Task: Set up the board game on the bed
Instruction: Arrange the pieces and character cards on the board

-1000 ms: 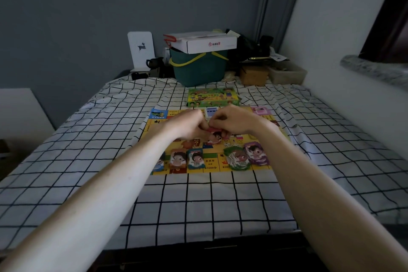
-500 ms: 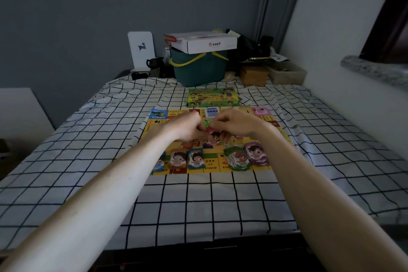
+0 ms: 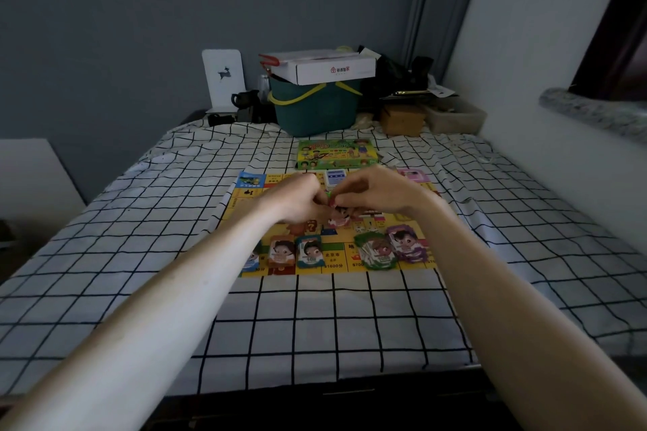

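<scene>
Head view of a bed (image 3: 122, 255) covered with a white sheet ruled in a black grid. A flat yellow game board (image 3: 336, 261) with printed squares lies on the sheet near the middle of the bed. Both hands meet above the centre of the board. The left hand (image 3: 297, 201) and the right hand (image 3: 371, 192) have their fingers curled inward, fingertips touching, and together pinch a small green playing piece (image 3: 329, 195); its exact shape is too small to tell. Just beneath the hands a small card with a cartoon face (image 3: 339, 219) lies on the board.

Along the near edge of the board stand stacks of paper play money printed with cartoon faces: an orange-brown stack (image 3: 281, 252) and a teal stack (image 3: 311, 251) side by side on the left, a fanned green stack (image 3: 375, 253) and a purple stack (image 3: 406, 244) touching each other on the right. A blue-backed card deck (image 3: 334, 178) sits on the far edge of the board. Beyond the board lies the green, illustrated game box (image 3: 336, 153), flat on the sheet.

At the head of the bed stand a dark-green plastic bucket with a yellow handle (image 3: 315, 108), a white cardboard box (image 3: 322, 68) resting on top of it, and a white panel bearing a deer silhouette (image 3: 224, 79) to their left.
</scene>
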